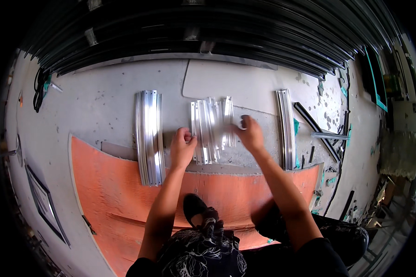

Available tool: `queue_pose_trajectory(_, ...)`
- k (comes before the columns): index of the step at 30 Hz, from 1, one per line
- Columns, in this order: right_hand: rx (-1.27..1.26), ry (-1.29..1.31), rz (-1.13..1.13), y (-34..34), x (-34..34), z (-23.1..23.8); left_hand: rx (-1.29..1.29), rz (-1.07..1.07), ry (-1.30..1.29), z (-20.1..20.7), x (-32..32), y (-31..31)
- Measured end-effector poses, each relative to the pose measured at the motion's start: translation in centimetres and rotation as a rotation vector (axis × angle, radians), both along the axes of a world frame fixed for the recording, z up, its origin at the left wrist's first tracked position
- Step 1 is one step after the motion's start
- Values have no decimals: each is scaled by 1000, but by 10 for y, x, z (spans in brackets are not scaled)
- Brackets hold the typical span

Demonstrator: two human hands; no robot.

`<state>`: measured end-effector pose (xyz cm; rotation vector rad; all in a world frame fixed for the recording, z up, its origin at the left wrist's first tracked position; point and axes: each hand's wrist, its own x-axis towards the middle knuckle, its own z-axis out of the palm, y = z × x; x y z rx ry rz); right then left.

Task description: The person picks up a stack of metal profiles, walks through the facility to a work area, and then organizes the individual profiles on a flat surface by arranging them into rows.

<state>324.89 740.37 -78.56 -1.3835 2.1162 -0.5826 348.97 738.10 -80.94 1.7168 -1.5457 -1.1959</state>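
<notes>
Loose metal strips (200, 138) are spread on the floor (106, 101) between two hands.
The strips are flanked by a left bundle (149, 138) and a right bundle (286, 129). The left hand (184, 145) is curled at their left edge, the right hand (249, 134) at their right; whether anything is gripped cannot be told. Strips near the right hand are blurred. Dark bars (171, 34) are cut off above; an orange sheet (106, 180) is partly hidden by patterned trousers (201, 254).

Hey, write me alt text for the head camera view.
A person's left hand and right hand flank a cluster of silvery metal strips on a grey floor. A left stack and a right stack of similar strips lie farther out. An orange sheet lies nearer the person, with long dark bars beyond.
</notes>
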Motion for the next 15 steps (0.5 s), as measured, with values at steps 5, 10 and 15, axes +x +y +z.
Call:
queue_pose_trajectory(5, 52, 185, -116, -25, 51, 5, -229, -111, -267, 18, -38, -8)
queue_pose_trajectory(10, 158, 64, -146, -34, 49, 5, -381, -69, -485, 13, -56, -24)
queue_pose_trajectory(15, 164, -16, -31, -34, 34, -11, -222, -26, -425, 8, -55, -29)
